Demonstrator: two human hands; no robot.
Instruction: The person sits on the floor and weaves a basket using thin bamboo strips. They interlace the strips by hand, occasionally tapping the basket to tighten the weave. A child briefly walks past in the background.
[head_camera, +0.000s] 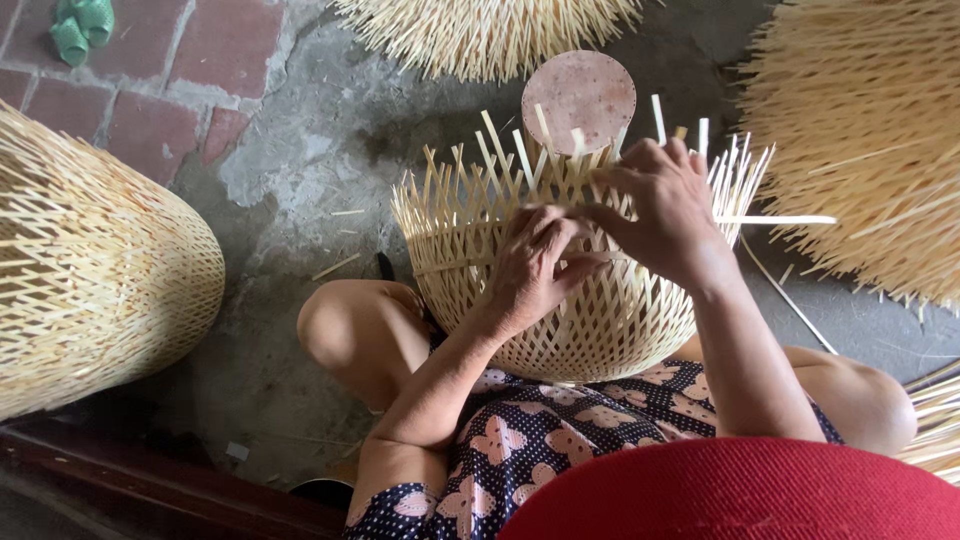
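Observation:
A half-woven pale bamboo basket (580, 330) rests in my lap, its loose strip ends pointing away from me. My left hand (535, 265) presses on the lattice wall, fingers curled on a strip. My right hand (660, 205) reaches over the unfinished rim and pinches a thin bamboo strip (790, 220) that sticks out to the right. A round pinkish disc (578, 97) shows past the rim, beyond the basket.
A large finished woven bamboo form (90, 270) stands at the left. Bundles of bristling bamboo strips lie at top centre (480, 35) and at the right (860, 140). A green sandal (80, 25) lies on the brick paving. Loose slivers litter the concrete.

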